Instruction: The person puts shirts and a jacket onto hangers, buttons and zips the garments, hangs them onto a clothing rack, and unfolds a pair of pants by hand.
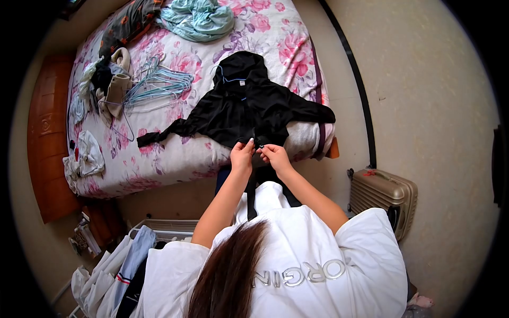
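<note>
A black hooded jacket (222,108) is spread out on the bed, its hood at the far end and its sleeves stretched to both sides. A light-blue hanger (231,80) shows at its neck opening. My left hand (242,157) pinches the bottom hem near the middle of the front. Just beside it, my right hand (274,157) is closed on the facing front edge, with a tiny pale spot at its fingertips that I cannot make out. The fingertips of both hands nearly meet.
The bed (154,172) has a floral cover. Left of the jacket lie several light-blue hangers (164,85) and heaped clothes (114,90); a white garment (91,152) is nearer. A suitcase (384,193) stands right, and hung clothes (124,265) are at lower left.
</note>
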`<action>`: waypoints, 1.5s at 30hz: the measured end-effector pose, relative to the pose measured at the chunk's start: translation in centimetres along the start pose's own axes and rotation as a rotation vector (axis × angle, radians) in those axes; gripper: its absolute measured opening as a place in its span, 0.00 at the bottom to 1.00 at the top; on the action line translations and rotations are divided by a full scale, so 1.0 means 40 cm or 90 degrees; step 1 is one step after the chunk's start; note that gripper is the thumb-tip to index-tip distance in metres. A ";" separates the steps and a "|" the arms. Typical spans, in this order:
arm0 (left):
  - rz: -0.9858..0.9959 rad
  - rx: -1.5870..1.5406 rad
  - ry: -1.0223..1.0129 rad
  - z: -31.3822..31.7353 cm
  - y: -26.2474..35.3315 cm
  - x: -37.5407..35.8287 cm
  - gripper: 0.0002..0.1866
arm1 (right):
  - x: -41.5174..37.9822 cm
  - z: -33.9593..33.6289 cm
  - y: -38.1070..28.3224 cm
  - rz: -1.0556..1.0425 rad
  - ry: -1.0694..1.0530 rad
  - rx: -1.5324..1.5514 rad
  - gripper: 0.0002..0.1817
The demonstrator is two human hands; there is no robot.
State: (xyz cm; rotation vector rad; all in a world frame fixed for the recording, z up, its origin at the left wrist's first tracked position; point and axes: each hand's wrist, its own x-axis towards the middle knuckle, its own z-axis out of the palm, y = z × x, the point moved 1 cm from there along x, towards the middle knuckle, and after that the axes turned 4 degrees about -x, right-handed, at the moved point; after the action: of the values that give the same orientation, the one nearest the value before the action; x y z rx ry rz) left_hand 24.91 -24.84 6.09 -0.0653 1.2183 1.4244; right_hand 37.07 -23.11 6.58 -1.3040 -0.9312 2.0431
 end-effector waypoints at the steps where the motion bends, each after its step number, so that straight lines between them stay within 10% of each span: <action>1: -0.005 -0.008 -0.010 0.006 -0.002 0.000 0.02 | -0.003 0.005 -0.002 -0.003 0.019 0.006 0.09; 32: -0.008 0.244 -0.001 0.017 -0.029 -0.047 0.06 | -0.001 -0.032 0.040 0.032 0.040 0.002 0.11; 35: -0.045 0.236 0.001 -0.002 -0.038 -0.038 0.08 | -0.007 -0.032 0.044 0.190 0.053 0.103 0.11; 45: 0.031 0.434 -0.100 -0.052 -0.076 -0.022 0.15 | 0.015 -0.007 0.099 0.015 0.079 -0.013 0.12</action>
State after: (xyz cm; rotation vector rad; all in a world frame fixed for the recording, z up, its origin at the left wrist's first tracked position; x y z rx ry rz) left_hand 26.24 -27.60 3.88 0.5364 1.5166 0.9689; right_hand 36.81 -25.04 3.07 -1.4403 -0.8862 1.9505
